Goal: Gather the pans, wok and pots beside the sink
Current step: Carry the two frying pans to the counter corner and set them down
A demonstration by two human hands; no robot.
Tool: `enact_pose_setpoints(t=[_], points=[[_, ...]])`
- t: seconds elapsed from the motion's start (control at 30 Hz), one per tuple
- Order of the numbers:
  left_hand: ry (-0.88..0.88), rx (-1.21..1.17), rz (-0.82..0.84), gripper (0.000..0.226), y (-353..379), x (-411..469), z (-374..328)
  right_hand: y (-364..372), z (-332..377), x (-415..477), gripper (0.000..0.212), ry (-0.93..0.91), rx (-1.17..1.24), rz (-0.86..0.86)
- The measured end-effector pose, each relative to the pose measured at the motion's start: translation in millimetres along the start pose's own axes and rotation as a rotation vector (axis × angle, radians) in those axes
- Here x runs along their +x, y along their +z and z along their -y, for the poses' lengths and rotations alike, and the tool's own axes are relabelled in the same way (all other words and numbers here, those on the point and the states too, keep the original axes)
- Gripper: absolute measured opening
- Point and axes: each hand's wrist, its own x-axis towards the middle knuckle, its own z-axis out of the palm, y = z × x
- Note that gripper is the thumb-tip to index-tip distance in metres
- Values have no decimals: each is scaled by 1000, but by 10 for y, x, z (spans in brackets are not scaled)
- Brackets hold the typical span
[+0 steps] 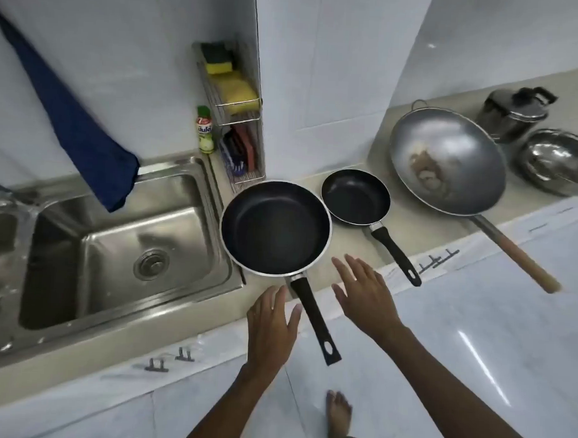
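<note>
The sink (124, 244) is on the left. Just right of it sits the big pan (275, 226), then the small pan (355, 197), then the wok (447, 161). Two pots (514, 111) (558, 161) are farthest right.

Sink (121, 244) shiny steel; wok (449, 163) dull metal, wooden handle; pans matt black.

A beige worktop (352, 251) runs right from the steel sink (114, 244). On it, left to right: a large black pan (275, 226) just beside the sink, a small black pan (355, 197), a steel wok (447, 161), then a lidded pot (514, 111) far right and a steel bowl (560, 161) nearer.
</note>
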Motion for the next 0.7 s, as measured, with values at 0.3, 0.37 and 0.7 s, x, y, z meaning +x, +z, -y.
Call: enact_pose_setpoints(t=[0.3, 0.37, 0.7], points=[[-415, -439, -11, 65, 465, -79, -643, -47, -1264, 373, 57, 153, 30, 69], [-443, -489, -28, 62, 543, -62, -723, 1, -1406, 431, 56, 265, 181, 130], [-684, -856, -68, 33, 677, 125, -829, 308, -1657, 680, 35, 540, 726, 269]])
